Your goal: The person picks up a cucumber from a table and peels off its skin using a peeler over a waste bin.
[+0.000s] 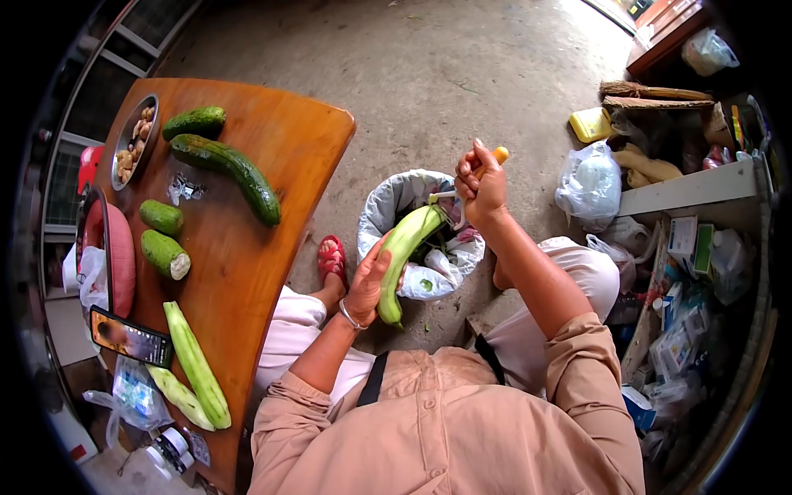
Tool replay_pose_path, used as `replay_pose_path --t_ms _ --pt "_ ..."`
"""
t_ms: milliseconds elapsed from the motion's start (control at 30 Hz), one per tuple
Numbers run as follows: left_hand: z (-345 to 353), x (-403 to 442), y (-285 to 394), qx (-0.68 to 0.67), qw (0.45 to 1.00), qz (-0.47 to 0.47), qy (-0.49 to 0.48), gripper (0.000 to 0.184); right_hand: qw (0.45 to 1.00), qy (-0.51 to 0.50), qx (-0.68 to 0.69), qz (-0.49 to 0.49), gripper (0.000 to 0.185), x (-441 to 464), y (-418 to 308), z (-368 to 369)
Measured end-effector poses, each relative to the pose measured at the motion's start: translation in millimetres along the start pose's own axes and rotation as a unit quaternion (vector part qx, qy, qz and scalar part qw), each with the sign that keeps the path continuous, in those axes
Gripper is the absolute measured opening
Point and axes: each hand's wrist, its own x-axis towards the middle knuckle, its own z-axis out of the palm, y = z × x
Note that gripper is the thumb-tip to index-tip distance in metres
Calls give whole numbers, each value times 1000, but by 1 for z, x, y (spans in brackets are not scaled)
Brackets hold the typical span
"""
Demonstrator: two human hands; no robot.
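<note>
My left hand (367, 285) is wrapped round the near part of a long, pale green peeled gourd (408, 239), which slants over a bin (381, 198) lined with a plastic bag. Closed in my right hand (484, 181) is a peeler (500, 154) with an orange-yellow handle. Its pale head is by the gourd's far end; whether the blade touches is unclear. Peelings and plastic lie in the bin. On the wooden table (289, 157) to the left are a long dark green gourd (239, 173), several shorter ones and two peeled gourds (198, 367).
The table also holds a bowl (154, 136) of small brownish pieces, a phone (130, 337) with its screen lit and a plastic packet (140, 396). At right, a white bag (590, 181) sits beside a cluttered shelf (693, 190). Concrete floor (396, 91) stretches ahead.
</note>
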Motion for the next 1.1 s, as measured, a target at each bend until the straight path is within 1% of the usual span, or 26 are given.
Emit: replay_pose_path --t_ms 33,67,100,167,233,300,333,400,433,467,500,533,567,600,633,700,733,767,833,867,900,933,967,1033,1067,1100 --pt "-2 0 -1 1 1000 0 -2 46 1000 12 11 7 24 3 1 -6" --pt "-4 0 -3 10 1000 6 10 46 999 34 -14 -5 23 4 2 -12" --pt "-5 0 -3 18 1000 12 23 46 999 34 -12 -8 23 6 2 -17" --pt "-9 1 0 9 1000 18 19 45 983 128 -111 -67 22 9 2 -27" --pt "-5 0 8 -27 999 29 22 50 983 136 -91 -86 23 2 -3 -23" --pt "-3 3 7 -26 998 37 37 47 988 94 -32 -122 27 -6 -6 -13" --pt "-4 6 4 -34 998 26 44 45 988 93 -33 -120 27 -12 -8 -7" --pt "-2 9 3 -72 996 -15 52 45 999 -31 -16 -35 25 -22 -9 0" --pt "0 8 2 -71 996 -17 52 45 999 -30 -15 -36 25 -24 -4 4" --pt "2 9 2 -57 996 -17 65 46 977 -71 -187 -79 21 -24 5 12" --pt "5 9 2 -41 996 -17 78 47 922 -111 -351 -119 18 -25 10 18" --pt "8 9 2 0 996 13 86 45 908 -136 -384 -96 17 -25 14 18" --pt "10 10 1 1 996 13 85 45 892 -161 -416 -73 19 -25 19 14" --pt "11 11 1 23 995 39 91 48 868 -169 -460 -81 17 -26 25 11" --pt "11 11 0 43 992 64 97 52 868 -168 -460 -81 17 -26 26 7" --pt "7 9 -1 34 993 59 95 54 807 -147 -551 -151 15 -28 26 0" --pt "4 7 0 27 994 54 93 55 812 -97 -549 -175 18 -18 28 -10" --pt "2 6 1 27 994 55 94 55 814 -66 -553 -164 19 -9 27 -21" --pt "-1 6 3 41 993 60 90 55 828 -35 -539 -149 13 -6 22 -23" --pt "-1 7 2 39 993 61 91 55 828 -36 -540 -148 13 -7 24 -22" --pt "-1 9 1 47 991 83 95 55 852 -75 -505 -115 13 -12 26 -17" --pt "-1 10 0 56 988 105 100 55 873 -113 -467 -81 17 -17 28 -12" --pt "1 11 1 56 988 105 100 55 873 -113 -467 -80 17 -22 31 -10" --pt "5 12 1 63 984 122 110 56 841 -174 -512 -25 26 -33 35 -6" --pt "6 13 0 63 985 121 109 56 851 -169 -497 27 21 -37 35 -3" --pt "6 12 0 58 985 119 113 56 851 -167 -496 27 21 -35 37 -8"
